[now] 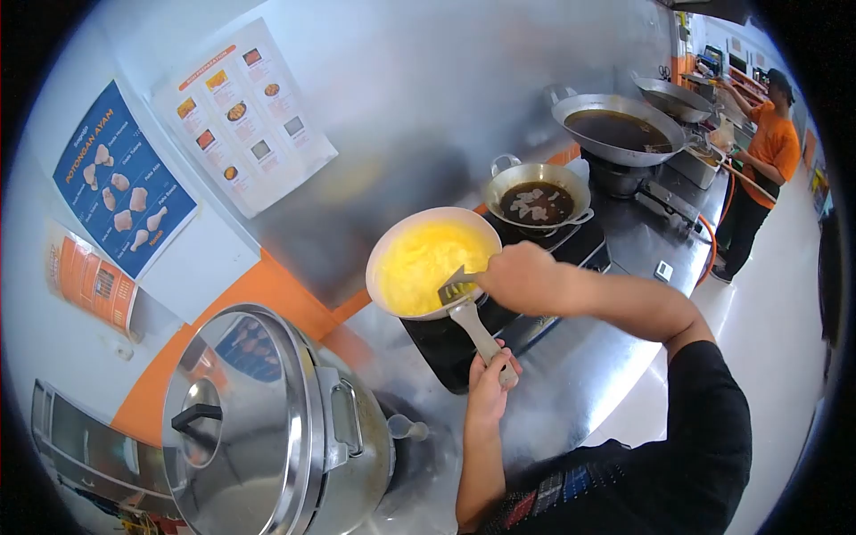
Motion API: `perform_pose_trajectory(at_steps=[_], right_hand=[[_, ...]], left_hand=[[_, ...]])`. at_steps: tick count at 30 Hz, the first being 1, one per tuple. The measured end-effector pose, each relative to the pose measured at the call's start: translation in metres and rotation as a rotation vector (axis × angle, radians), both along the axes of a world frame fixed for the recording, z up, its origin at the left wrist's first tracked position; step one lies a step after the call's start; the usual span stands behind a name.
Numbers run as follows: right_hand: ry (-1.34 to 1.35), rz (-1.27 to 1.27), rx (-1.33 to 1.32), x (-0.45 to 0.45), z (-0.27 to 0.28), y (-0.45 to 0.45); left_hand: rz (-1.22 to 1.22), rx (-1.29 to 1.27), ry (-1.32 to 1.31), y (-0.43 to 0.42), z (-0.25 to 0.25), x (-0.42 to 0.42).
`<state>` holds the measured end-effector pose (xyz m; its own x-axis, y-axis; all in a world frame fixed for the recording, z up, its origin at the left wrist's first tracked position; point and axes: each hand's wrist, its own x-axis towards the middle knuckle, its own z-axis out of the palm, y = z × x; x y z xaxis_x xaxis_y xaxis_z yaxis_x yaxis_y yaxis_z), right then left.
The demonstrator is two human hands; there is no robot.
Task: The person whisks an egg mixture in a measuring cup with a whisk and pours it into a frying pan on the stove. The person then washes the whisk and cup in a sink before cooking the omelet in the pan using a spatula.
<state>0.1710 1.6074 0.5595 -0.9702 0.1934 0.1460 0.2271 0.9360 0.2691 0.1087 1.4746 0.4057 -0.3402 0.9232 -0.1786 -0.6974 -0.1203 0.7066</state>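
A light-coloured frying pan [379, 294] holding a bright yellow mixture [428, 260] sits on the black stove [446, 361]. My left hand [492, 379] is closed around the end of the pan's pale handle [477, 330]. My right hand [526, 276] is closed on a dark slotted spatula [456, 285], whose head touches the mixture near the handle side of the pan. The spatula's grip is hidden by my right hand. Just behind that hand stands a small wok [538, 194] with dark liquid and pale pieces in it.
A large lidded steel pot [267, 428] stands at the left front, with a small clear cup [406, 428] beside it. A big wok [615, 129] of dark liquid and another wok [673, 98] are at the back right. A person in orange [774, 143] stands beyond the counter [571, 392].
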Motion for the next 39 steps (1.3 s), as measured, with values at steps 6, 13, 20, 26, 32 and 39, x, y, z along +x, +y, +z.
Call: perform_pose_trajectory(at_steps=[6, 13, 20, 26, 32, 39], right_hand=[[0.243, 0.006, -0.011, -0.047, -0.063, 0.008], [0.33, -0.086, -0.025, -0.085, -0.092, 0.05], [0.339, -0.268, -0.418, -0.043, -0.024, 0.081], [0.203, -0.081, -0.56, 0.029, 0.04, 0.086], [-0.009, -0.034, -0.647, 0.031, 0.027, 0.057], [0.098, 0.045, -0.486, -0.043, -0.033, 0.014]], left_hand=[[-0.013, 0.002, -0.016, -0.001, 0.0, 0.0], [0.008, -0.016, 0.016, 0.0, 0.001, 0.001], [-0.008, 0.002, 0.015, -0.001, 0.0, 0.0], [0.028, -0.008, 0.01, 0.0, -0.002, 0.002], [-0.008, -0.003, 0.025, 0.001, -0.003, -0.001], [0.028, -0.036, 0.048, 0.001, 0.005, 0.004]])
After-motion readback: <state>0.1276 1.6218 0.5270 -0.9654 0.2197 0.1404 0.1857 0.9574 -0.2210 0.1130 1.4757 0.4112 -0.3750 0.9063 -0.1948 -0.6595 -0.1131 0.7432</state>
